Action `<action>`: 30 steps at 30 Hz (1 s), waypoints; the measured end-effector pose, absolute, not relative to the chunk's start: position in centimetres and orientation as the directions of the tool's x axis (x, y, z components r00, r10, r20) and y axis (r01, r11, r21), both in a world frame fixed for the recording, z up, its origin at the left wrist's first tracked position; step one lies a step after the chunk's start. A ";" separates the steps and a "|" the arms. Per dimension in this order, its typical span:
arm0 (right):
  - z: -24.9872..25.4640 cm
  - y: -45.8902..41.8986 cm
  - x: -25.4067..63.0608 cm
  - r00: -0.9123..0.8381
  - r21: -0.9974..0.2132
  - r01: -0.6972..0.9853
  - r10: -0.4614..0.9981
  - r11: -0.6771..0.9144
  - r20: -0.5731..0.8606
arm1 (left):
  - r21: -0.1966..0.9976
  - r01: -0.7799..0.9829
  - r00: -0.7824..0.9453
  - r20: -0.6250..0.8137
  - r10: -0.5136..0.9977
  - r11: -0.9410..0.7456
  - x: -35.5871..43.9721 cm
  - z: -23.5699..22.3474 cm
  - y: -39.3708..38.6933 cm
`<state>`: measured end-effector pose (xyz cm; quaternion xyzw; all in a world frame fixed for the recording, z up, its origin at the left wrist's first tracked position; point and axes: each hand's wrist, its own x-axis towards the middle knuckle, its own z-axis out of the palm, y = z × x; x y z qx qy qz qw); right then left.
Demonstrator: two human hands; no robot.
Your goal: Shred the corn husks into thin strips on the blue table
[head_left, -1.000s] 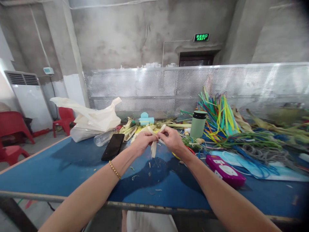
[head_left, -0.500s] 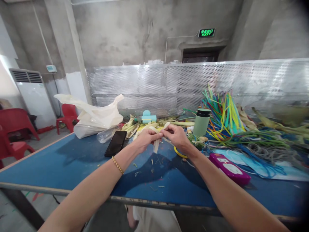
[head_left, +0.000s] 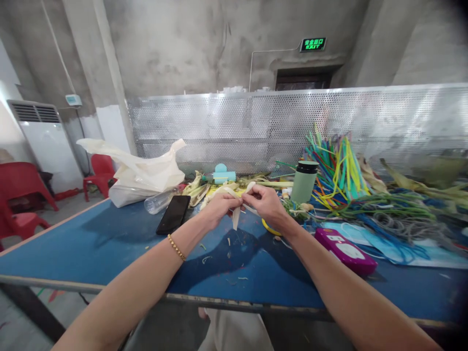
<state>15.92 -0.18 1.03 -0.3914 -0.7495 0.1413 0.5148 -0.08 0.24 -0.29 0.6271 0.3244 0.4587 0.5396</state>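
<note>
Left hand (head_left: 218, 206) and right hand (head_left: 267, 204) meet above the work surface, each closed in a pinch on a pale, husk-like strip (head_left: 236, 220). One end hangs below the grip; other parts stand up above each hand. Whether this is one folded length or two crossed lengths cannot be determined.

Layout around the hands, largest first:

- Blue table (head_left: 109, 256): beneath both hands.
- Cream plastic bag (head_left: 149, 173): beyond and left of the left hand.
- Bundle of coloured strips (head_left: 347, 168): beyond and right of the right hand.
- Lidded green tumbler (head_left: 304, 186): just beyond the right hand, to its right.
- Purple case (head_left: 345, 251): right of the right forearm.
- Black smartphone (head_left: 173, 214): left of the left hand.
- Fibre scraps (head_left: 206, 260): nearer the body than the hands.

Step in hand, as judged: folding or crossing the strip at the pinch point. The next move appears to call for a firm hold at the crossing and light, even tension, since thin fibre may split.
</note>
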 end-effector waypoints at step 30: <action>0.5 0.2 15.8 -0.182 -0.479 0.615 0.704 0.627 0.687 | 0.968 -0.222 0.378 0.198 0.904 -0.119 1.0 -0.8 0.3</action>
